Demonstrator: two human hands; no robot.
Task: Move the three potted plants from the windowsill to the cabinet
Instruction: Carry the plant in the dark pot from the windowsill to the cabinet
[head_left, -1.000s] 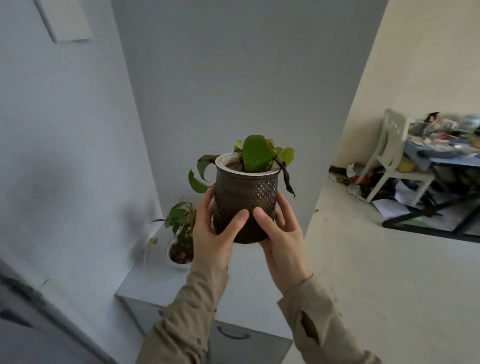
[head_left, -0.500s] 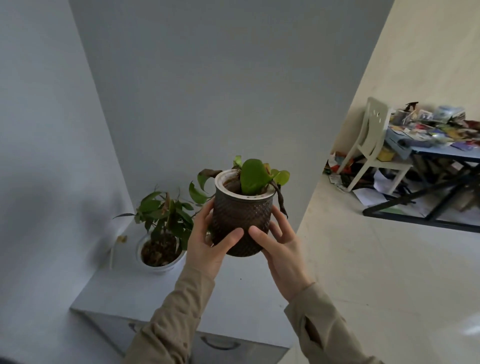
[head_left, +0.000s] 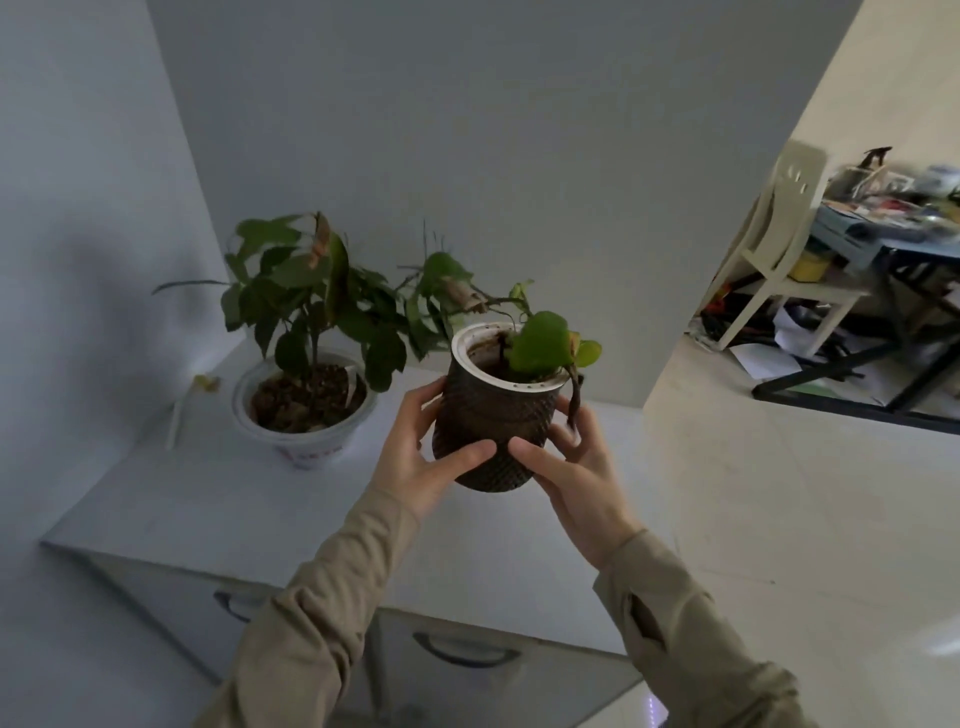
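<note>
Left hand (head_left: 421, 462) and right hand (head_left: 576, 478) are clamping the dark textured pot (head_left: 493, 431) from opposite sides, keeping it near-upright so soil isn't spilling. It's hovering mid-frame over the counter (head_left: 208, 509), right of the white potted plant (head_left: 306, 410) already sitting there, left-centre.

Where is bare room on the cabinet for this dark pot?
The cabinet top is bare between the white pot and the front edge, and under the held dark pot toward the right edge. Crowded: back left, around the white pot's leaves.
</note>
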